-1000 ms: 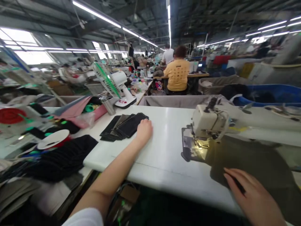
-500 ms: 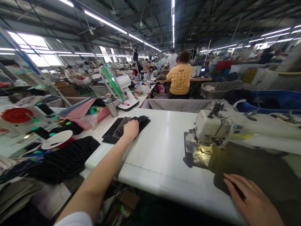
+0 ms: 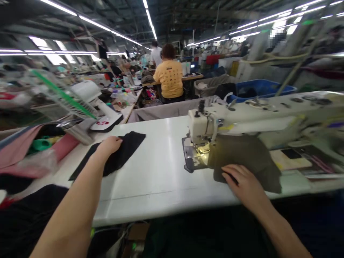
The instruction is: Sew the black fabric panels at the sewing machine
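Note:
My left hand [image 3: 110, 145] is closed on a black fabric piece [image 3: 131, 143] at the left of the white sewing table [image 3: 153, 179]. The piece lies at a slant over other dark cloth. My right hand [image 3: 242, 179] rests fairly flat on an olive-brown fabric panel [image 3: 242, 152], thumb a little apart from the fingers. That panel lies under the arm of a sewing machine [image 3: 202, 123], its left edge beside the lit needle area. Exactly how the left fingertips grip the cloth is hard to see.
A white fan [image 3: 88, 93] and a blurred metal flask [image 3: 77, 129] stand at the back left. Pink cloth [image 3: 24, 143] lies left of them. Behind the table are a grey fabric bin [image 3: 158, 111] and a person in a yellow shirt [image 3: 169, 79].
The view has swung right. My left hand has shifted the black cloth, so it now covers the olive piece that showed in the stack. My right hand stays on the olive panel.

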Demonstrator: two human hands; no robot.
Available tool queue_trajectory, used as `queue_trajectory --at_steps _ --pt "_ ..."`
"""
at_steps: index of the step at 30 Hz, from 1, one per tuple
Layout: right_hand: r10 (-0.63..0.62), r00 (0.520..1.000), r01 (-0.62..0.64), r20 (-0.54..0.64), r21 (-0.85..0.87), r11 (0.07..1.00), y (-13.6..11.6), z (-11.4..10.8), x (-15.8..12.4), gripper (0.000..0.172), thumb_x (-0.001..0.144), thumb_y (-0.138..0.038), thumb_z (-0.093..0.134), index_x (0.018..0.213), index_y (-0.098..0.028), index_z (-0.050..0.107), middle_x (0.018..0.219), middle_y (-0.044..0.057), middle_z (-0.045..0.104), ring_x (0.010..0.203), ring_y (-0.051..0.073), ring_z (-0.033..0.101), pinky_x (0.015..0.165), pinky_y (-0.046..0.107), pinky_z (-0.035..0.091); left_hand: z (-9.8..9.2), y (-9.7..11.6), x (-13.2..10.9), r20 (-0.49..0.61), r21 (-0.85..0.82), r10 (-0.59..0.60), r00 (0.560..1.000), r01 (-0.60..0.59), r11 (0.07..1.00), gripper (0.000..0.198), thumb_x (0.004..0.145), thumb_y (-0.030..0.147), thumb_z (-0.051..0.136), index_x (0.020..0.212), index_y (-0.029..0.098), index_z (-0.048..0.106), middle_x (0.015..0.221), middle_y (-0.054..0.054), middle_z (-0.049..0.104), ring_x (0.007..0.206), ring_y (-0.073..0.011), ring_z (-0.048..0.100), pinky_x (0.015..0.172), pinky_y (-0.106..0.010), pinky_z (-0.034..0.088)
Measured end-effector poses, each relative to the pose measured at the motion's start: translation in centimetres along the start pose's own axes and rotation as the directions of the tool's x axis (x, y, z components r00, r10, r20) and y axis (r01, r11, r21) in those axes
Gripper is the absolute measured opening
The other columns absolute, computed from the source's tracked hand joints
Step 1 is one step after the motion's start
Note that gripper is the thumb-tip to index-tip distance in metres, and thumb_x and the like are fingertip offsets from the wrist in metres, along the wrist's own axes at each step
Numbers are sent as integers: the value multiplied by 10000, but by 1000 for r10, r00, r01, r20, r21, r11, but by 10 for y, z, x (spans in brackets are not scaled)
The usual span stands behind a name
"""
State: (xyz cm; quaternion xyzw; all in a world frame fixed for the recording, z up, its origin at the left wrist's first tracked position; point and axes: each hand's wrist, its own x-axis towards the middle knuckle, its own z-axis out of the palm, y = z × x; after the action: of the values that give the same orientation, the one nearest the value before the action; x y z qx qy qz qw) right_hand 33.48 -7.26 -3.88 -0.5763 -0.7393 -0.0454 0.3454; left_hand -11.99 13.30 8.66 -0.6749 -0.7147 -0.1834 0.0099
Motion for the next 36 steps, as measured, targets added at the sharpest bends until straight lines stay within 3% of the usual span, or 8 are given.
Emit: queue_trajectory --at_steps 4,7,11,14,18,21,28,36 --pt "101 995 -101 -24 2 995 -5 -19 2 186 975 -311 568 1002 -212 723 997 81 729 927 239 673 863 413 536 16 1 -12 -123 155 -50 991 69 985 300 865 404 429 907 217 660 1051 -156 690 1154 -457 598 901 -667 485" --pt "103 991 -106 89 24 994 -7 -30 -2 193 918 -327 672 1071 -213 704 1054 79 704 987 243 653 893 410 525 27 13 -29 -117 172 155 981 -133 976 422 893 452 378 1130 220 637 1242 -154 635 1182 -467 584 933 -666 494" --pt "58 974 -55 221 -21 998 -6 -28 -4 113 948 -268 622 1020 -215 692 1030 71 694 975 241 636 865 412 506 46 54 -68 -90 -33 433 897 -437 899 384 921 437 426 1161 223 636 1218 -101 660 1139 -343 631 1016 -546 517" --pt "45 974 -35 220 -45 998 -4 -23 -3 155 985 -219 532 922 -202 672 955 74 684 918 232 621 838 399 494 62 98 -107 -22 -234 637 770 -624 746 333 966 364 438 1151 202 662 1163 -105 691 1079 -269 660 994 -447 544" --pt "59 966 -55 253 -24 998 -2 -28 1 116 973 -212 542 901 -204 631 945 66 658 903 226 609 827 386 499 79 158 -152 33 -437 870 492 -776 455 304 990 223 439 1179 195 676 1176 -119 701 1058 -234 667 945 -401 564" --pt "27 958 -28 287 -2 1000 -2 -33 4 60 942 -202 581 912 -215 632 971 65 655 924 230 607 826 380 506 89 193 -167 29 -483 920 390 -801 355 305 975 177 480 1231 184 646 1220 -124 689 1104 -244 655 958 -415 559" --pt "105 970 -153 219 215 965 8 -33 10 143 945 -190 531 826 -219 605 881 38 638 874 197 622 809 336 511 110 246 -162 44 -468 927 373 -812 349 586 891 253 668 1436 155 476 1425 -168 580 1340 -300 532 1106 -481 448" --pt "253 967 -240 -39 204 949 16 -43 2 189 977 -363 525 957 -222 650 1020 83 680 978 231 661 892 385 539 119 280 -155 -92 -512 884 459 -783 353 221 968 197 541 1076 187 734 1184 -94 729 1084 -228 679 986 -402 538"
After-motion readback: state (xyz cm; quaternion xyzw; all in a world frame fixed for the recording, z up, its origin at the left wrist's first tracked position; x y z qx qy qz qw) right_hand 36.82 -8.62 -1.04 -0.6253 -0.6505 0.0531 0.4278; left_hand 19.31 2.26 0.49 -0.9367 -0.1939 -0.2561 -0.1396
